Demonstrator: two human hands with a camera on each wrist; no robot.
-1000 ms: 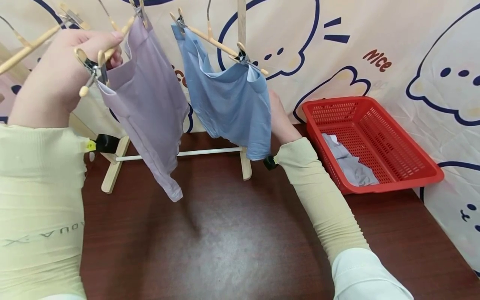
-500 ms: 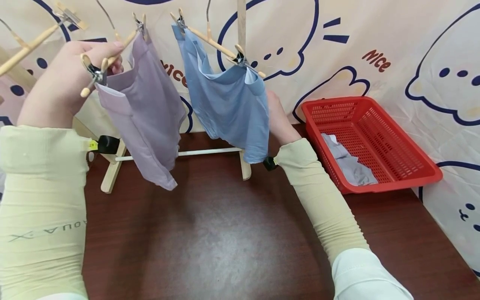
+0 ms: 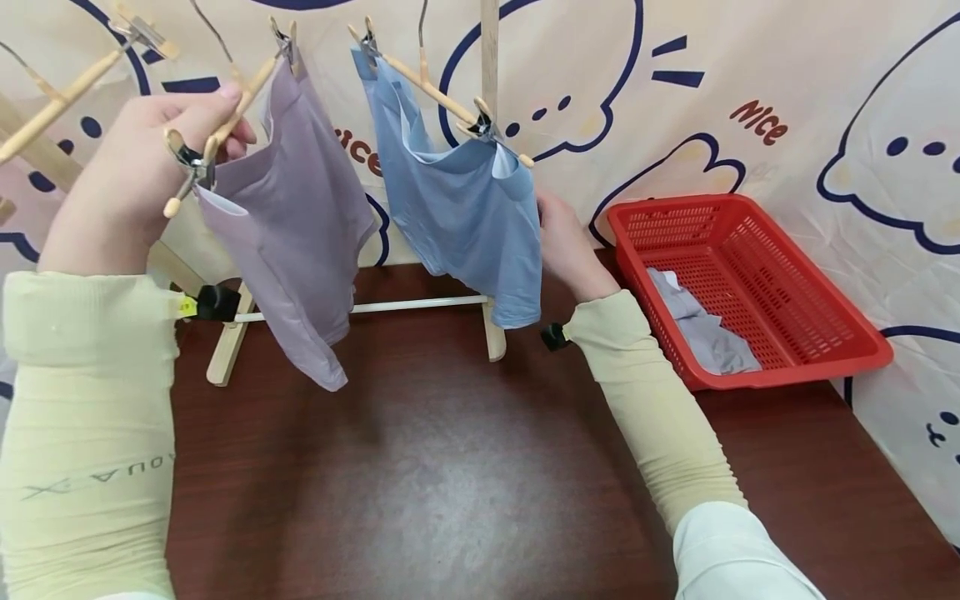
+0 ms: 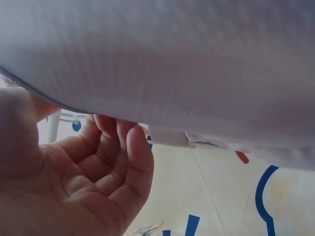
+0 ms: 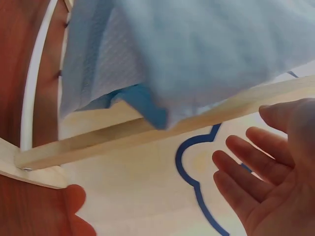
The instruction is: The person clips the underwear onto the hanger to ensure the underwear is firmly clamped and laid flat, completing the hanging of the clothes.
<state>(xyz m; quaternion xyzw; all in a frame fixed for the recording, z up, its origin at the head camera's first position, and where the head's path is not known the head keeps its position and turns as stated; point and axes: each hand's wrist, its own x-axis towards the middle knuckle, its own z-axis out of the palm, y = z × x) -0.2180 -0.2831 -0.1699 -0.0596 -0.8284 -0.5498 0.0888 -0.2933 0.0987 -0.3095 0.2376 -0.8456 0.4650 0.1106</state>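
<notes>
My left hand [image 3: 168, 133] holds the wooden bar of a clip hanger [image 3: 242, 104] at the upper left. Lilac shorts [image 3: 300, 200] hang from its metal clips; in the left wrist view their cloth covers part of the curled fingers [image 4: 140, 152]. To the right, light blue shorts [image 3: 465, 208] hang from another clip hanger [image 3: 435, 90]. My right hand [image 3: 566, 242] is beside and partly behind the blue shorts' right edge. In the right wrist view its fingers are loosely extended near the rack's wooden post [image 5: 197, 115], holding nothing.
A red plastic basket [image 3: 813, 350] with grey cloth [image 3: 705, 329] inside stands on the brown table [image 3: 465, 467] at right. The wooden rack has a white lower rod [image 3: 420, 303]. A further hanger [image 3: 63, 100] is at far left. A printed curtain [image 3: 795, 75] stands behind.
My left hand has come down slightly with the hanger, and the lilac shorts have swung a little. My right hand has shifted slightly right, with more of it showing past the blue shorts.
</notes>
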